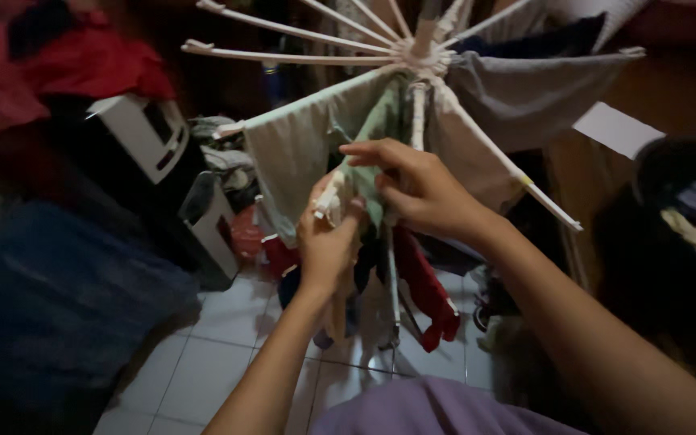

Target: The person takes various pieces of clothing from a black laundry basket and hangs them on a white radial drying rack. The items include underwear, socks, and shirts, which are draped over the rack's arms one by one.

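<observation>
A white umbrella-style drying rack (415, 56) spreads its arms from a hub at the top centre. A pale green cloth (296, 149) hangs over one arm and bunches toward the middle. My left hand (328, 242) grips the end of a white rack arm together with the green cloth's lower fold. My right hand (416, 185) pinches the same green cloth just above the left hand. A grey cloth (525, 93) hangs on an arm to the right.
A red garment (424, 286) hangs low under the rack. A white box-shaped thing (142, 133) stands at the left, with a dark blue fabric mass (50, 298) in front. White tiled floor (219, 362) lies below. A dark basket of laundry (686, 225) sits right.
</observation>
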